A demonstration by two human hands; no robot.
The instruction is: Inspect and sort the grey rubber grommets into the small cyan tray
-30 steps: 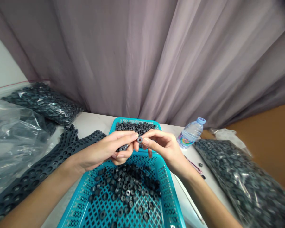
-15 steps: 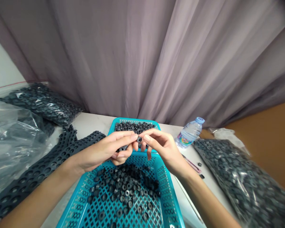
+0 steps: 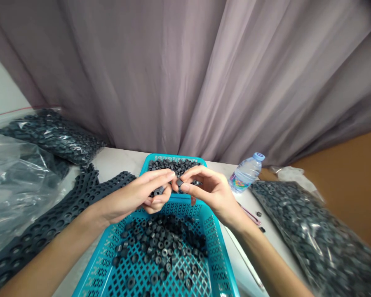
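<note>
Between the thumb and fingertips of my right hand (image 3: 208,185) is a small black rubber ring (image 3: 179,182), its side turned toward me. My left hand (image 3: 153,189) is curled close beside it, with other black rubber rings (image 3: 158,191) held in its bent fingers. The two hands' fingertips nearly meet. Both are above the meeting edges of two turquoise baskets. The near basket (image 3: 218,243) holds a loose heap of the same rings (image 3: 165,243). Behind my hands, the far basket (image 3: 146,164) is filled with more, partly hidden by my fingers.
Perforated black rubber sheets (image 3: 64,206) and a clear plastic bag (image 3: 15,177) lie left. Filled bags of black pieces stand at the back left (image 3: 52,132) and right (image 3: 315,235). A water bottle (image 3: 246,173) and a pink tool (image 3: 250,214) are right of the baskets.
The ring between my fingertips has turned from showing its hole to showing its side. It has passed slightly away from my left fingertips into my right hand's pinch.
</note>
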